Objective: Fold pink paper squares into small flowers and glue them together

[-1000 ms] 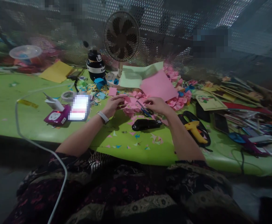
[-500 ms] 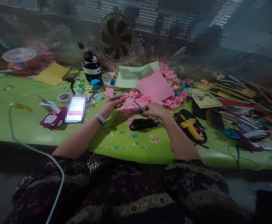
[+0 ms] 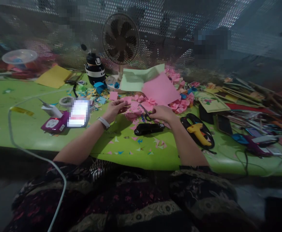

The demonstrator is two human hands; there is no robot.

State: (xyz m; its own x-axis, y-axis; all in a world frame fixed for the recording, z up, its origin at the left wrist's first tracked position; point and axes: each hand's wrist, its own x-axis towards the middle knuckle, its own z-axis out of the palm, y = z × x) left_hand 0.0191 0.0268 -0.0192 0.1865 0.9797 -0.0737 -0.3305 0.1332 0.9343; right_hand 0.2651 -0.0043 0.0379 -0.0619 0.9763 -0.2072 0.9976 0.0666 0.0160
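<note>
My left hand (image 3: 115,110), with a pale band on its wrist, is closed in a pinch on a small piece of pink paper (image 3: 128,102) above the paper pile. My right hand (image 3: 163,113) is closed around the handles of a pair of scissors (image 3: 146,115), whose blades point up and left towards the left hand. Pink paper scraps (image 3: 134,113) lie under and between both hands. Just in front of the right hand rests a black stapler-like tool (image 3: 149,129). A large pink sheet (image 3: 161,90) and a pale green sheet (image 3: 132,80) lie behind.
A phone with a lit screen (image 3: 78,112) and a purple power socket (image 3: 55,123) are at left. A yellow glue gun (image 3: 199,133) lies at right, near piled sticks and papers (image 3: 247,96). Behind stand a dark bottle (image 3: 94,71) and a fan (image 3: 120,38). A cable (image 3: 41,157) hangs over the front edge.
My left fingers have drawn in a little, and less of the pink piece shows. The scissors have shifted slightly in my right hand. The things on the table have stayed put.
</note>
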